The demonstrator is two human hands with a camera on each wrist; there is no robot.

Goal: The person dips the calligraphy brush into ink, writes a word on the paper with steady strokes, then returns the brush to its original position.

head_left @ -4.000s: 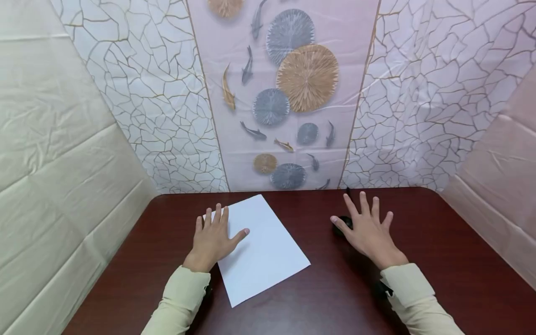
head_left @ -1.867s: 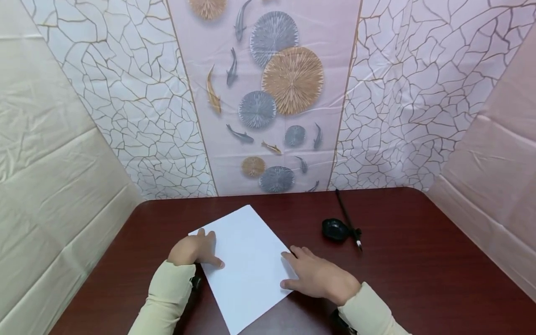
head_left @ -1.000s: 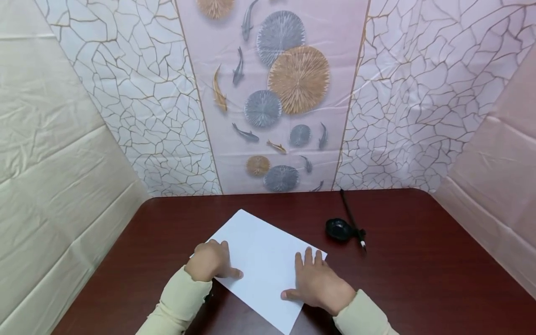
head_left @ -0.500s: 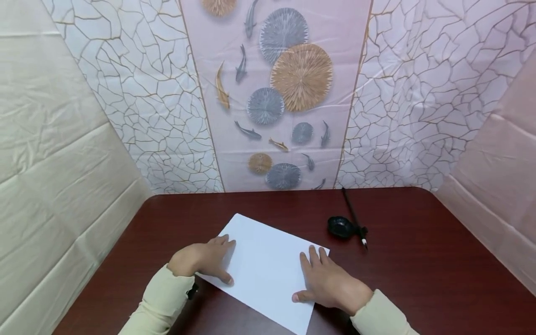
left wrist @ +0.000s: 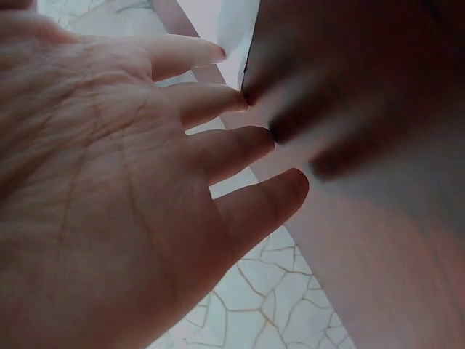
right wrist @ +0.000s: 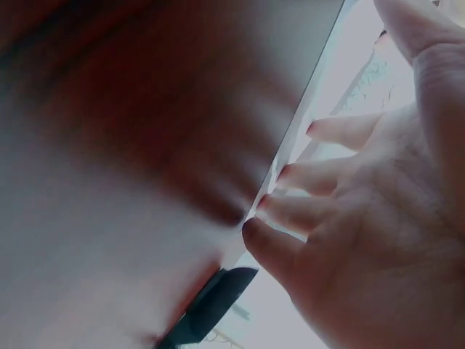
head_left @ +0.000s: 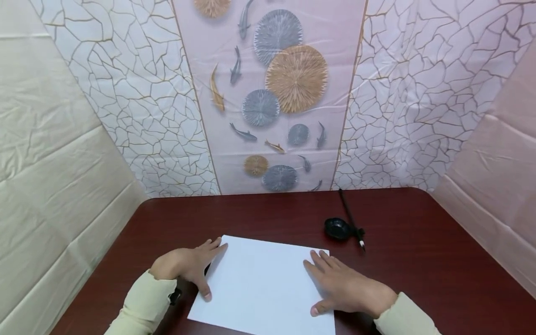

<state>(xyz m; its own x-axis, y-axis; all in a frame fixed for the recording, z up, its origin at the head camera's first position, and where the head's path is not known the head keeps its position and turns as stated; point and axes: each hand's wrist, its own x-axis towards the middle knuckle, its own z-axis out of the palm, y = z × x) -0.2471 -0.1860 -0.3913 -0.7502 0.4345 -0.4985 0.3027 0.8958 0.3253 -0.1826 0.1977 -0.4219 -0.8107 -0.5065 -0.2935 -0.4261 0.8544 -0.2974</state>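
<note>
A blank white sheet of paper (head_left: 268,286) lies on the dark red-brown table, nearly square to the person, its near edge running out of the head view. At its left edge is my left hand (head_left: 188,267), fingers stretched out with the fingertips at the far left corner and the thumb on the paper. My right hand (head_left: 345,286) rests along the right edge, fingers straight near the far right corner, thumb on the sheet. In the left wrist view the left hand's fingers (left wrist: 254,200) reach down to the tabletop; the right wrist view shows the right fingers (right wrist: 280,251) touching at the paper's edge.
Beyond the right hand sit a small black dish (head_left: 336,229) and a writing brush (head_left: 348,209) with a white-and-dark tip, leaning on a small black rest (head_left: 360,231). Patterned cloth (head_left: 268,116) hangs behind the table (head_left: 418,242), with plain cloth at both sides.
The paper has turned clockwise from its slant and come nearer the person. Both hands stay at its edges, the left having shifted left and the right slightly to the right. Dish and brush stay put.
</note>
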